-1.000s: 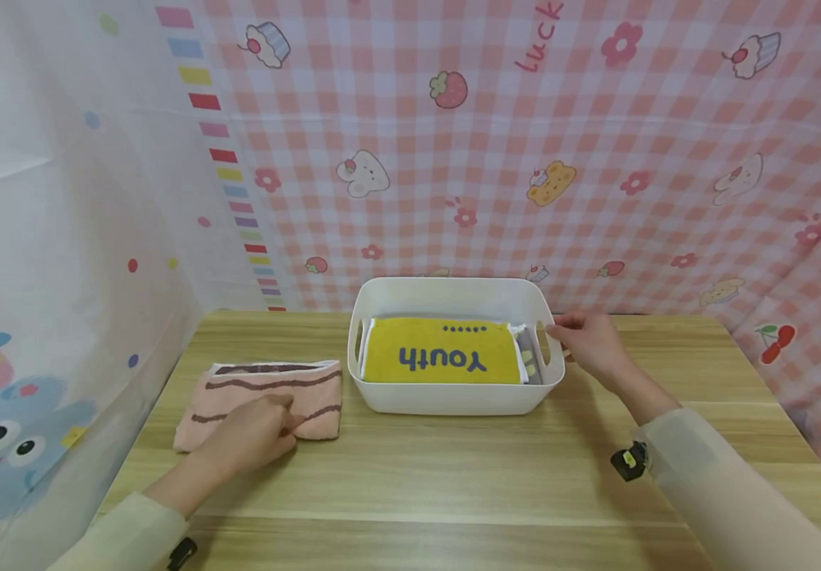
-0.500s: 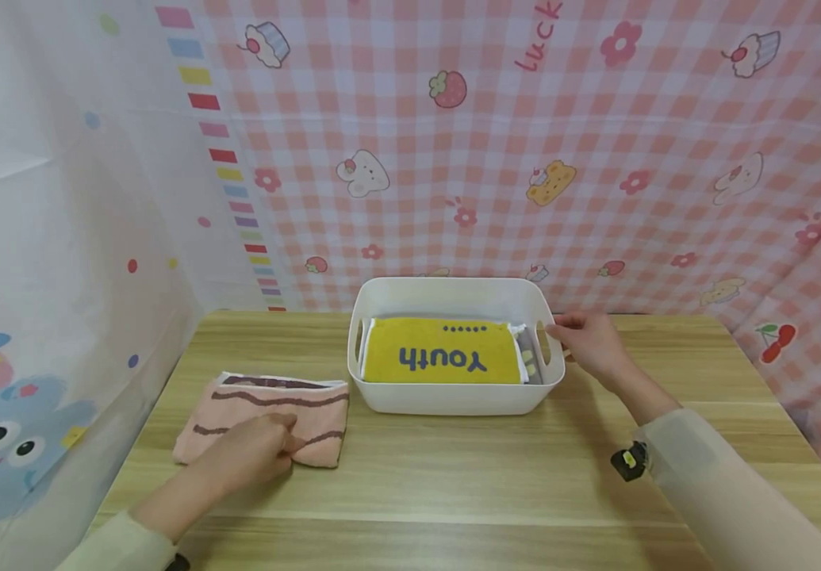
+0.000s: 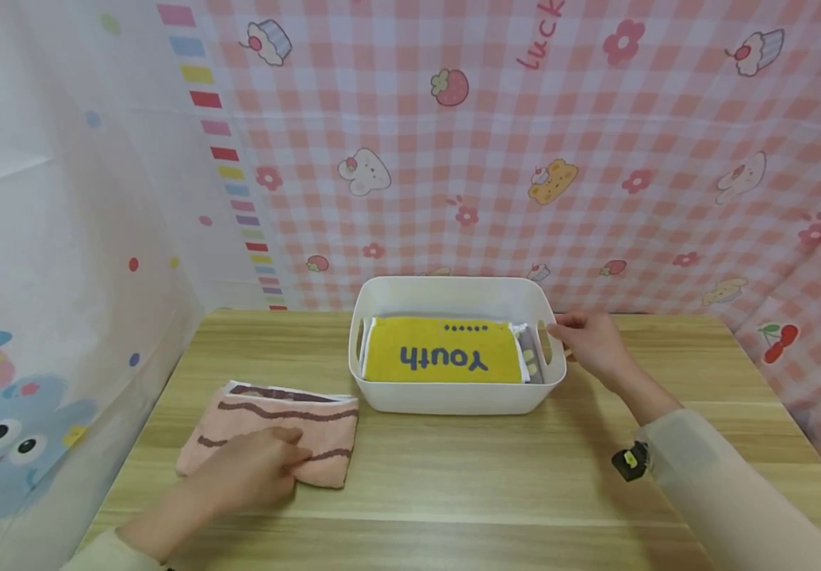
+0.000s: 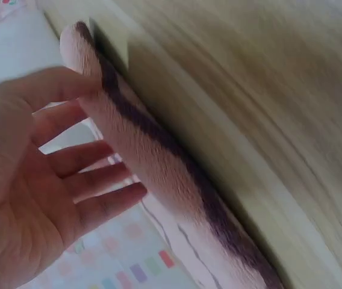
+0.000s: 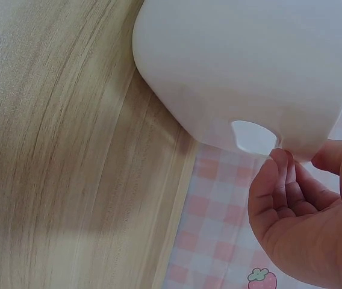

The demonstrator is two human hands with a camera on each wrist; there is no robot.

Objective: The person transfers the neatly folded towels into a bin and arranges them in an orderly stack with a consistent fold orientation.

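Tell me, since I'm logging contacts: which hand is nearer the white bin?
Right. The right hand touches the white bin at its handle end; the left hand rests on the pink striped towel, apart from it.

Both arms wear long, pale cream sleeves of smooth cloth, ending at the wrists. The left hand (image 3: pixel 249 476) and the right hand (image 3: pixel 591 342) are bare, with no rings or gloves. On the right sleeve (image 3: pixel 724 492), just beside its cuff, sits a small black clip (image 3: pixel 630 461) with a yellow-green spot on it.
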